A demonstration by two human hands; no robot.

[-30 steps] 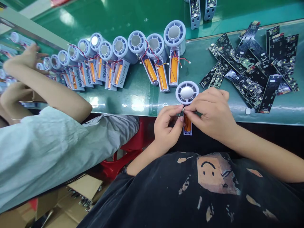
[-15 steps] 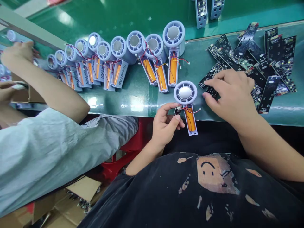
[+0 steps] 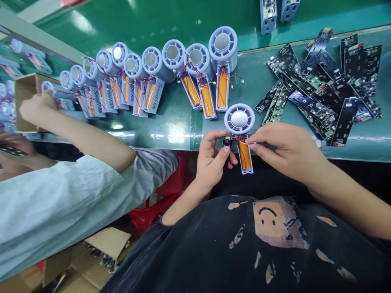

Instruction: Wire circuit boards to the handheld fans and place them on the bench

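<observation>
Left hand (image 3: 210, 158) has its grip pinched on a tiny circuit board (image 3: 227, 141), thumb on top, and the right hand (image 3: 284, 151) pinches a thin red wire (image 3: 240, 138) between its fingertips. The wire comes off an open fan (image 3: 239, 119) lying at the edge of the green surface (image 3: 180, 138), its orange battery (image 3: 244, 154) sticking out past the edge. More fans (image 3: 195, 61) sit lined up beyond, with black boards (image 3: 317, 85) piled to the right.

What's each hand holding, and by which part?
The left hand pinches a small black circuit board by its lower end, thumb on top. The right hand pinches a thin red wire between its fingertips.
</observation>
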